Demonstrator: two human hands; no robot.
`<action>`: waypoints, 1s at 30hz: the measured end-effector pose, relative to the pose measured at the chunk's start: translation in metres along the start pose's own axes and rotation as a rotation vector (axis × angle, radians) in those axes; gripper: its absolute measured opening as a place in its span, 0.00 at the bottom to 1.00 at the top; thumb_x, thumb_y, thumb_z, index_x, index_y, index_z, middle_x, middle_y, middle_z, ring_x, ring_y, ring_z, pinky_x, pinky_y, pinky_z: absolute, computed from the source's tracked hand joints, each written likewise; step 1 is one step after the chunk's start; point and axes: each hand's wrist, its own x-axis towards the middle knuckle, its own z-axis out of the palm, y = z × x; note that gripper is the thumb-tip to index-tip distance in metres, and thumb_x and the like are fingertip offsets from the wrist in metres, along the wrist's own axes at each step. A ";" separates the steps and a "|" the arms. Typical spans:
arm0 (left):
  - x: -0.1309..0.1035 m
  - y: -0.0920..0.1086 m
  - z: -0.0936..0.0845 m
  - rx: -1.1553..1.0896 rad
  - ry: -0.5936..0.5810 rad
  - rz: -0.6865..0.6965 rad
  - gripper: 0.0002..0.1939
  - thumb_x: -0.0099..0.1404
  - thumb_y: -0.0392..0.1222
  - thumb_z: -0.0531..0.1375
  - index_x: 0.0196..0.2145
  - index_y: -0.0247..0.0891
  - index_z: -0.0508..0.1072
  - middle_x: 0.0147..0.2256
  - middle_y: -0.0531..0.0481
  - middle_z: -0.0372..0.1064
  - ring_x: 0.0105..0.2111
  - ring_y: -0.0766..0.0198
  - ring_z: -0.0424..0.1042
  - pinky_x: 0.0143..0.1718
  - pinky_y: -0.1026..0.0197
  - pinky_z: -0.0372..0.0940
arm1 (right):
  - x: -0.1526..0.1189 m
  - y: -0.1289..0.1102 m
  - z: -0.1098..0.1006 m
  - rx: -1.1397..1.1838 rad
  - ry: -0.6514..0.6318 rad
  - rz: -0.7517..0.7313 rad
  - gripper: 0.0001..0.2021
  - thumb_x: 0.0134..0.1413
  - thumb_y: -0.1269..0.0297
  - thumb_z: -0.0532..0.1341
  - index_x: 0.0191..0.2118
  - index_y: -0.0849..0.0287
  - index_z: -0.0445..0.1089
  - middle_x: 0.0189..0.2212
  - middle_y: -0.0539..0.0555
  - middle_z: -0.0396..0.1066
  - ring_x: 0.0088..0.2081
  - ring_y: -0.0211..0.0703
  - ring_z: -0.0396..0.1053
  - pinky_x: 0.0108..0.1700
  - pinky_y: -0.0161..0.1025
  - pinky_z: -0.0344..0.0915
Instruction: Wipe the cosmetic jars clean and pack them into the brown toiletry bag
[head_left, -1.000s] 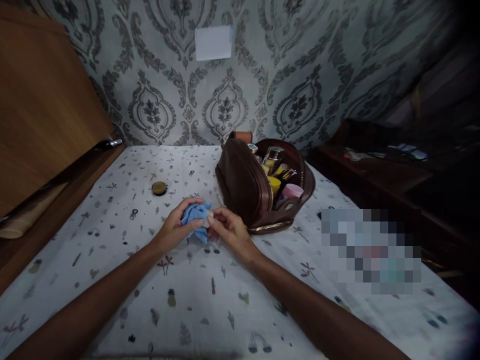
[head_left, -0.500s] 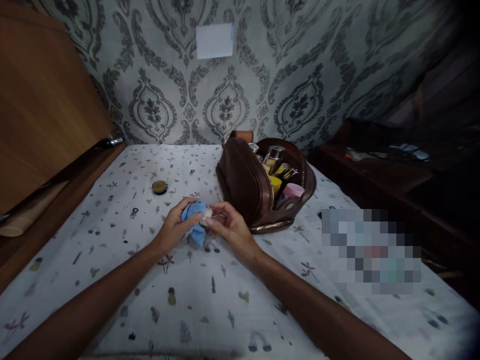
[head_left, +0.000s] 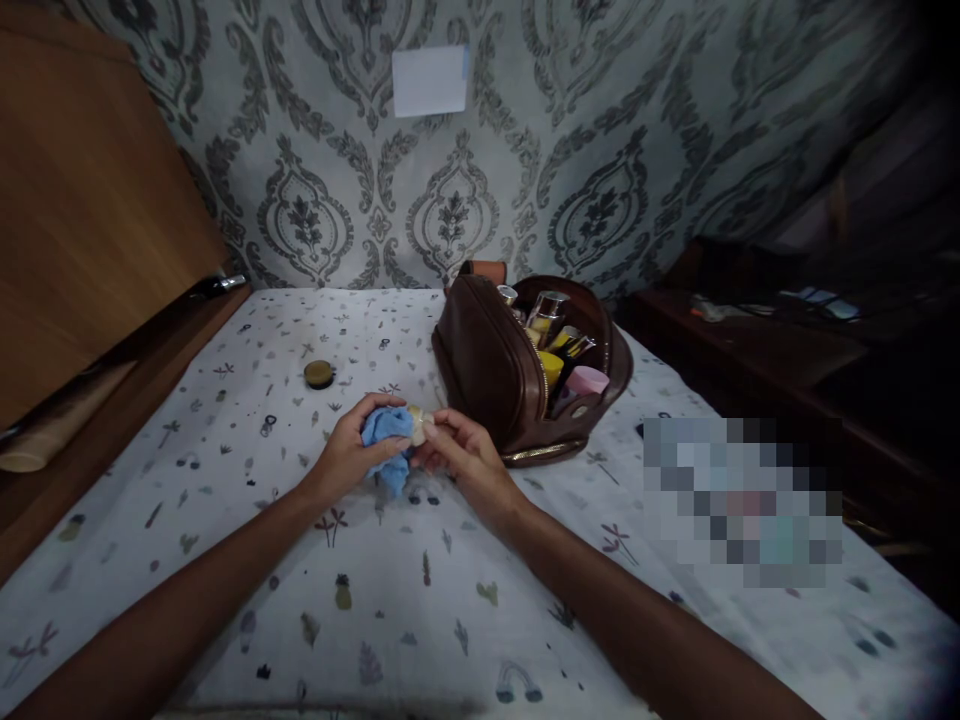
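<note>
My left hand (head_left: 358,447) is closed round a crumpled blue cloth (head_left: 388,435), its thumb across the front. A small pale, yellowish item (head_left: 418,427) sticks out of the cloth on the right; its covered part is hidden. The fingers of my right hand (head_left: 461,452) pinch the right end of this item. Both hands are just above the patterned white sheet. Right behind my right hand stands an open brown leather bag (head_left: 487,360), filled with bottles, a yellow item (head_left: 551,368) and a pink-topped item (head_left: 587,381).
A small round olive-coloured container (head_left: 319,374) rests on the sheet (head_left: 420,640) at the back left. Wooden furniture (head_left: 90,200) borders the left side. On the right are a pixelated patch and a dark wooden surface (head_left: 667,330) with cables. A patterned wall rises behind.
The pale item between my hands has turned a little and shows more of its yellowish side. My right hand has shifted slightly to the right; the blue cloth is bunched differently.
</note>
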 end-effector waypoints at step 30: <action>-0.006 0.001 0.002 -0.014 -0.106 0.040 0.26 0.65 0.60 0.59 0.52 0.39 0.71 0.38 0.49 0.71 0.35 0.63 0.70 0.36 0.64 0.66 | 0.001 0.004 0.002 -0.046 0.000 0.025 0.28 0.37 0.48 0.76 0.37 0.55 0.63 0.25 0.45 0.73 0.25 0.36 0.70 0.25 0.32 0.63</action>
